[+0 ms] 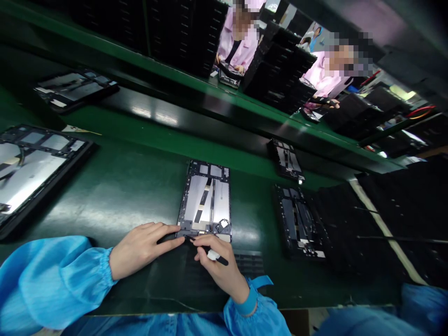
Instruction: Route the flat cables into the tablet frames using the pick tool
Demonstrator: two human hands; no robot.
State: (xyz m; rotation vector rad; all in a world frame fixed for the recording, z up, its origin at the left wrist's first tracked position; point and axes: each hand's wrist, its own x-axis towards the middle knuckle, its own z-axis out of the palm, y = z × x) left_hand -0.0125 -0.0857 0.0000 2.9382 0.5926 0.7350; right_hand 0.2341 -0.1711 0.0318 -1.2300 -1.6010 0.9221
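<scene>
An opened tablet chassis (206, 198) lies on the green bench (122, 186) in front of me, its silver shielding and a tan flex cable showing. My left hand (142, 247) rests flat beside its near left corner, fingers stretched out with the fingertips touching the frame. My right hand (219, 270) is closed in a pinch around a thin black tool with a white band (213, 255), whose tip touches the chassis's near edge. Both arms wear blue sleeves.
A larger open tablet (31, 172) lies at the left, another (75, 88) farther back. Two dark tablet frames (301, 224) (286, 159) lie to the right beside black trays (402, 219). Across the raised green shelf (210, 88), stacks of black trays (280, 70) and two people in pink work.
</scene>
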